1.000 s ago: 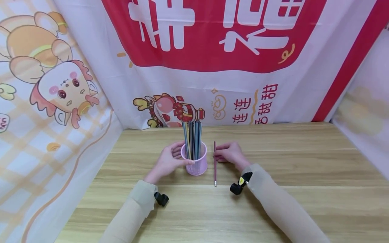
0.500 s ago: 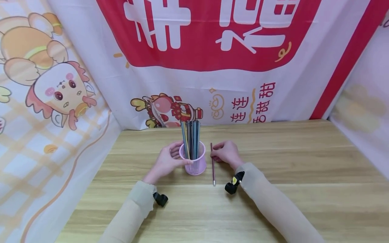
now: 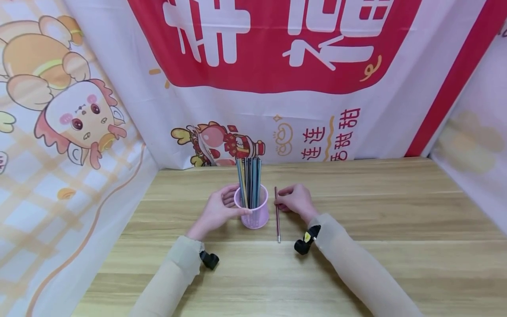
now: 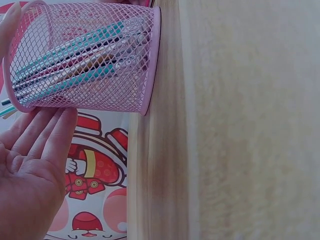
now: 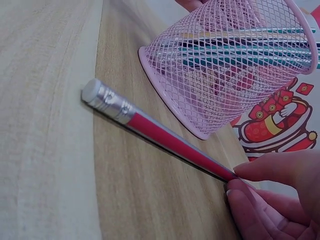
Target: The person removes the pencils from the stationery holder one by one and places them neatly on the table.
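Note:
A pink mesh pencil cup (image 3: 259,218) stands upright on the wooden table, holding several pencils (image 3: 250,178) in blue, dark and yellow tones. My left hand (image 3: 218,210) holds the cup from its left, thumb at the near rim and fingers stretched along the far side. Just right of the cup, my right hand (image 3: 296,201) pinches a red pencil (image 5: 172,144) between thumb and fingers. This pencil has a silver ferrule and a white eraser (image 5: 91,92), which points toward the person and lies close over the tabletop in the right wrist view.
The wooden table (image 3: 356,273) runs back to a white and red printed cloth (image 3: 277,66). A patterned cloth (image 3: 99,211) hangs along the left side. Black wrist cameras (image 3: 303,246) sit at both sleeves.
The right hand has shifted slightly left with the red pencil, bringing it a little nearer the cup. My left hand stays on the cup. Little differs over the last half second.

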`<control>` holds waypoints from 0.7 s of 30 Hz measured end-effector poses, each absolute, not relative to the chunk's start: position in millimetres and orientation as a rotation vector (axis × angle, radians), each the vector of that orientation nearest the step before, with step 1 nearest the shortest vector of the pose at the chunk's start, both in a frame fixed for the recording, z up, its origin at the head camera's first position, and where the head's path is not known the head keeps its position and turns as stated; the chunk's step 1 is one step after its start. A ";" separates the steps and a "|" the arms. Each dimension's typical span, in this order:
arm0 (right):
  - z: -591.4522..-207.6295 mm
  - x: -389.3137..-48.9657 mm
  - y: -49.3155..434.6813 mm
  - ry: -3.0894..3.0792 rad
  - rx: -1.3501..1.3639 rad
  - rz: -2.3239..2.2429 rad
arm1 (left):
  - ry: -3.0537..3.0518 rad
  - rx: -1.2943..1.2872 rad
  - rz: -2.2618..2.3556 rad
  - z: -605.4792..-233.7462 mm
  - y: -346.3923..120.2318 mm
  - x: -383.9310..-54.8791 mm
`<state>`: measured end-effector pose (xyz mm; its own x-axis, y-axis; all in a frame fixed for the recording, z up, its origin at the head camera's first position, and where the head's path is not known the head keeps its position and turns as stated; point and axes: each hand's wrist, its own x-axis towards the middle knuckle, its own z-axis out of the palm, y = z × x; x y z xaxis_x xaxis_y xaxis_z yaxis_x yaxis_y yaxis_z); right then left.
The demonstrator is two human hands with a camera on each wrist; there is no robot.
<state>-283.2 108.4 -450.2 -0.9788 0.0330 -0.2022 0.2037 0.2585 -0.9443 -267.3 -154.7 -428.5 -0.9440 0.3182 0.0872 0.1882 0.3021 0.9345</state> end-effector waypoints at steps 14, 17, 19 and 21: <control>-431.0 -278.4 114.5 2.293 0.222 -1.937 | 2.436 0.468 1.735 -427.3 -154.9 -265.5; -416.7 -276.5 116.6 2.278 0.192 -1.988 | 2.435 0.469 1.736 -426.5 -154.1 -265.5; -407.0 -275.5 117.1 2.262 0.156 -2.032 | 2.437 0.468 1.734 -426.0 -154.0 -265.4; -397.5 -274.5 117.0 2.240 0.118 -2.078 | 2.438 0.468 1.732 -425.4 -153.9 -265.4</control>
<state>-274.5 117.0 -397.5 -0.9935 -0.0006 -0.1136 0.1133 0.0746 -0.9908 -265.4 -153.9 -425.4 -0.9457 0.3139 0.0840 0.1828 0.2999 0.9363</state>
